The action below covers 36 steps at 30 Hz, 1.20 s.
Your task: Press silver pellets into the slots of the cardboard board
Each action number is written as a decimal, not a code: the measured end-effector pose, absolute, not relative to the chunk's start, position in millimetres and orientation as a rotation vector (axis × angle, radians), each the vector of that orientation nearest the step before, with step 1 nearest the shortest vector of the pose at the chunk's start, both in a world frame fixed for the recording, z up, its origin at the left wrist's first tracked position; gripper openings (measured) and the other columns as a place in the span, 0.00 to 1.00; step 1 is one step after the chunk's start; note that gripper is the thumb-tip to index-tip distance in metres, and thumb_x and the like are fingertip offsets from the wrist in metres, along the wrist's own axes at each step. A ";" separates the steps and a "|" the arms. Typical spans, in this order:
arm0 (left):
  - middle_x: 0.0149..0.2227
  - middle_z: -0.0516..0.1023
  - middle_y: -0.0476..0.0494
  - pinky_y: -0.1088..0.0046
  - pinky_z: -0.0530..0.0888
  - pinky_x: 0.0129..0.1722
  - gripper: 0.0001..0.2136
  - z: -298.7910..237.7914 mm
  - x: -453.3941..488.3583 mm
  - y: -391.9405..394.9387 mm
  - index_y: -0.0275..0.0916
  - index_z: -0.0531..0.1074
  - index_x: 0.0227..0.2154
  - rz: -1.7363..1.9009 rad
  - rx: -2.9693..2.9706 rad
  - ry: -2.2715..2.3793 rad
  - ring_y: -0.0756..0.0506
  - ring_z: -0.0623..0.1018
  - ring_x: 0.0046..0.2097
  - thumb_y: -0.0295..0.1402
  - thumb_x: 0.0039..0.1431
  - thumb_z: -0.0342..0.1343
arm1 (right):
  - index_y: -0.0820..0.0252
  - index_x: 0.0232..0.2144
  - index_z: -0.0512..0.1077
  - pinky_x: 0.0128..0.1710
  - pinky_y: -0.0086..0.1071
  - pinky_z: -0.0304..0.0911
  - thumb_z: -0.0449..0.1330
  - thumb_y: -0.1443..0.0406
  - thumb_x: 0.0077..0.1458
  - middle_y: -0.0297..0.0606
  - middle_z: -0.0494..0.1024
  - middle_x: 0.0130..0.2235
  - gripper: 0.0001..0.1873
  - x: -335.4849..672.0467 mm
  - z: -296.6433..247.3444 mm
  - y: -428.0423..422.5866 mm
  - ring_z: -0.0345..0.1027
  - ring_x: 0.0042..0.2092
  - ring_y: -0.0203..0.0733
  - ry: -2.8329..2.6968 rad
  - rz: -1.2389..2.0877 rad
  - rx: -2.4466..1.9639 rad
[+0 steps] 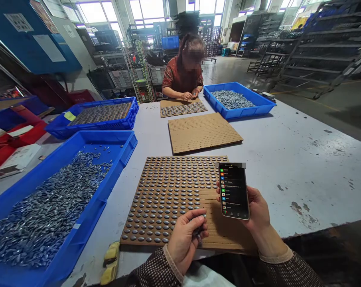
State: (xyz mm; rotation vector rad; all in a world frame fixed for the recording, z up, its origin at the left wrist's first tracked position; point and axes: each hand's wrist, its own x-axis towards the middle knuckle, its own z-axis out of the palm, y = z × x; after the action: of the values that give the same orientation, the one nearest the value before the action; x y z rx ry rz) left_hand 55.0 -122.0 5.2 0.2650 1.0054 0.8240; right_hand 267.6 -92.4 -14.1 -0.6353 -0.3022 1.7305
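Observation:
My right hand (258, 209) holds a black smartphone (233, 190) upright with its screen lit, over the right part of a brown grooved board (180, 175). The board's rows are mostly filled with small oval metal pieces. My left hand (184, 237) rests curled on the board's near edge, its fingers closed around a few of those metal pieces (200, 231). A blue bin (108, 191) heaped with the same metal pieces lies to the left of the board.
An empty grooved board (204, 131) lies farther along the grey table (302, 159). Across it a person (184, 71) works at another board (182, 107). Blue bins stand at the far right (238, 111) and far left (63, 127). Red bins (15, 137) sit left.

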 end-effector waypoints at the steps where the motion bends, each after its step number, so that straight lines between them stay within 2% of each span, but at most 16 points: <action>1: 0.30 0.75 0.44 0.78 0.72 0.29 0.12 4.9 55.3 -121.9 0.32 0.76 0.36 0.825 0.265 1.007 0.53 0.73 0.29 0.26 0.46 0.65 | 0.63 0.51 0.72 0.54 0.53 0.62 0.50 0.56 0.57 0.48 0.74 0.53 0.25 267.8 -14.7 -92.3 0.68 0.53 0.56 -0.304 1.735 -0.635; 13: 0.29 0.74 0.47 0.78 0.71 0.29 0.13 2.7 55.6 -122.8 0.35 0.72 0.36 0.833 0.271 1.029 0.53 0.73 0.29 0.26 0.45 0.64 | 0.62 0.50 0.73 0.53 0.53 0.63 0.49 0.57 0.58 0.47 0.75 0.51 0.24 265.9 -15.8 -92.2 0.70 0.52 0.55 -0.316 1.718 -0.616; 26: 0.27 0.72 0.48 0.79 0.69 0.28 0.12 3.0 56.5 -121.0 0.34 0.73 0.35 0.806 0.293 1.025 0.54 0.71 0.28 0.28 0.45 0.64 | 0.63 0.49 0.74 0.52 0.51 0.63 0.50 0.56 0.57 0.47 0.77 0.48 0.24 265.5 -19.6 -93.1 0.72 0.48 0.54 -0.357 1.718 -0.657; 36: 0.28 0.73 0.48 0.78 0.66 0.27 0.08 4.4 58.3 -118.1 0.36 0.71 0.33 0.803 0.260 1.034 0.54 0.71 0.27 0.28 0.47 0.59 | 0.62 0.48 0.75 0.52 0.51 0.64 0.52 0.57 0.56 0.45 0.78 0.48 0.23 262.7 -14.4 -95.3 0.71 0.50 0.55 -0.308 1.733 -0.647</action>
State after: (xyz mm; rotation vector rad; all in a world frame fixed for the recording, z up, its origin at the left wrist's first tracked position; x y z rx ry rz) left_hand 58.3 -118.1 4.4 0.2602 1.0343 0.8028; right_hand 262.7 -95.3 -14.4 -0.6473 -0.3076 1.7326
